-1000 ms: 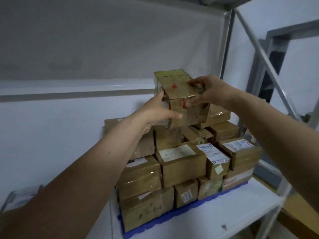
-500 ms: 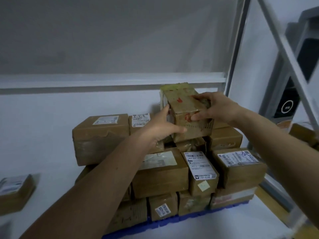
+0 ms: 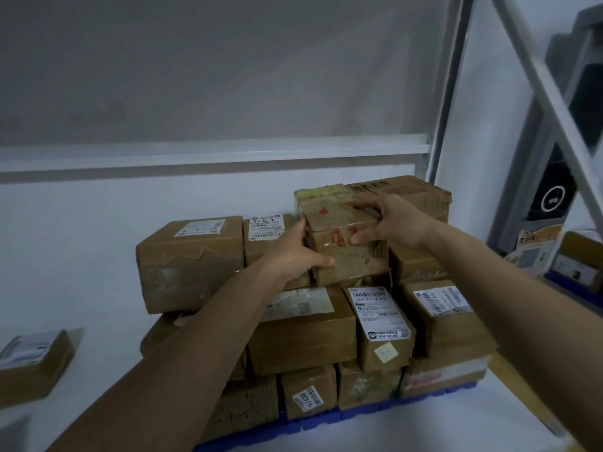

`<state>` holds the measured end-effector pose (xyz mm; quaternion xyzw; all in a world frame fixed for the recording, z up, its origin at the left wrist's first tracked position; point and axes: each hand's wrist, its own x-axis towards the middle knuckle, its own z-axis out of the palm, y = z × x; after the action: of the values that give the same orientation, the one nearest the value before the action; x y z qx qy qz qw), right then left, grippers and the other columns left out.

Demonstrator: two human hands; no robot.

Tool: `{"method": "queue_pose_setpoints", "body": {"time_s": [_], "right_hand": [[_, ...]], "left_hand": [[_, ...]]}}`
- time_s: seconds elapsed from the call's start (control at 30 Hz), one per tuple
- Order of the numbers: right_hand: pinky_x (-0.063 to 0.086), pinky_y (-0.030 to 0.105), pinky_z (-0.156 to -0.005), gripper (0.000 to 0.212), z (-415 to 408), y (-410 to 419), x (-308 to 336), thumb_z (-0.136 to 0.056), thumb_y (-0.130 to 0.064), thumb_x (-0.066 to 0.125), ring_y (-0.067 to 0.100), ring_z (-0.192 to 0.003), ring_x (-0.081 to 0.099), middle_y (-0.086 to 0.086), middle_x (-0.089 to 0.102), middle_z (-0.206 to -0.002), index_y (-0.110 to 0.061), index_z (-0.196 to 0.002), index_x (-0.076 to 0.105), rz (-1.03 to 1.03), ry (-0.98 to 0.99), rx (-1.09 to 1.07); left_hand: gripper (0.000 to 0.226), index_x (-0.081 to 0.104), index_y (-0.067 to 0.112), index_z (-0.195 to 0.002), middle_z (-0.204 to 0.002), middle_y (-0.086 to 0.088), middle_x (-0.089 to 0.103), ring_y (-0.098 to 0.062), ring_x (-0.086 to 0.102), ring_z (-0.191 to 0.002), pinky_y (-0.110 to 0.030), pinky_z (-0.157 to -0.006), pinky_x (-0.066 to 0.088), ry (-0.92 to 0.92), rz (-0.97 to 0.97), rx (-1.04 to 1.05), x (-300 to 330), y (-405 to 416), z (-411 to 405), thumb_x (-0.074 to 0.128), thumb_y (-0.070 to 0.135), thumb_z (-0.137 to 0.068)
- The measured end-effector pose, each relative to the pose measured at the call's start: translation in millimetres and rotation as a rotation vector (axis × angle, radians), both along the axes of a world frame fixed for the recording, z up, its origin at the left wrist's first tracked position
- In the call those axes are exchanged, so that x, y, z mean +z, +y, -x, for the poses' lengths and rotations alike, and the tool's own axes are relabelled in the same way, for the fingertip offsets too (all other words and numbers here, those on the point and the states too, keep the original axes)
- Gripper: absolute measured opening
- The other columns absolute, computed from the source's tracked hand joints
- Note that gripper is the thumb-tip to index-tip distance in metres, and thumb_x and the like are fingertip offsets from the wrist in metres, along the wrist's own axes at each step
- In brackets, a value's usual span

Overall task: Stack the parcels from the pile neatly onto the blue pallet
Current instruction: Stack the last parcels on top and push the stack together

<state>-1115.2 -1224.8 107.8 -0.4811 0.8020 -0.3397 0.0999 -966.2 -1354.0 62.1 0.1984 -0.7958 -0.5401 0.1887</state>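
**Box lowered to top tier, both hands on it**

Box (image 3: 342, 236) has dropped vs 1 s ago: it was held up above the stack, now sits down in the top row w/ its bottom edge at the parcels below. Can't tell if it's fully resting or partly carried.

Left hand (image 3: 293, 252) is wrapped on the box's left side, thumb curled across the lower front face, so gripping it. Right hand (image 3: 391, 223) holds the right side: fingers curled over the top edge, thumb pressed on the front near the red marks. Both arms reach in from the bottom of the view.

Position: box is between a small parcel w/ white label (image 3: 266, 230) just on its left and a wider carton w/ black print (image 3: 404, 197) behind/right, touching or nearly so. Yellow-green tape on its rear top edge.

Stack (image 3: 303, 334) is several tiers of brown taped parcels on the blue pallet (image 3: 326, 422), pallet edge showing under the front row. Big carton (image 3: 191, 262) sits top left, overhanging the tier below.

Pallet is on a white shelf (image 3: 424, 429). One loose flat parcel (image 3: 31, 363) lies well apart at far left. Metal rack upright (image 3: 447, 93) at right, more cartons (image 3: 577, 262) beyond it.
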Motion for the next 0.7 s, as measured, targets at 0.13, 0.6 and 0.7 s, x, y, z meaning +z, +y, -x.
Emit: {"method": "queue_pose_setpoints", "body": {"time_s": [0.13,0.6,0.7], "right_hand": [[0.041,0.008,-0.060,0.083,2.0,-5.0,-17.0,-0.069,-0.009,0.080,0.004,-0.099,0.047,-0.003,0.051,-0.127,-0.011,-0.142,0.040,-0.001,-0.079,0.019],[0.041,0.013,-0.077,0.087,14.5,-11.1,-48.2,-0.066,-0.009,0.083,0.006,-0.102,0.048,-0.007,0.052,-0.117,-0.014,-0.142,0.039,0.051,-0.121,0.002],[0.040,0.010,-0.070,0.086,14.8,-12.1,-49.9,-0.068,-0.008,0.082,0.005,-0.098,0.049,-0.007,0.053,-0.116,-0.015,-0.142,0.039,0.048,-0.115,0.008]], "left_hand": [[0.067,0.049,0.019,-0.134,-0.129,0.000,0.059,-0.018,0.054,-0.119,-0.041,-0.101,0.046,-0.052,0.073,0.095,-7.4,0.2,7.5,0.077,0.004,-0.075],[0.062,0.055,0.014,-0.125,-0.126,-0.008,0.046,-0.017,0.048,-0.108,-0.033,-0.097,0.045,-0.184,0.372,0.289,-18.5,3.7,22.2,0.083,0.016,-0.070],[0.058,0.057,0.010,-0.121,-0.122,-0.011,0.053,-0.024,0.055,-0.109,-0.041,-0.094,0.050,-0.195,0.375,0.287,-18.0,7.2,21.6,0.083,0.013,-0.069]]}}
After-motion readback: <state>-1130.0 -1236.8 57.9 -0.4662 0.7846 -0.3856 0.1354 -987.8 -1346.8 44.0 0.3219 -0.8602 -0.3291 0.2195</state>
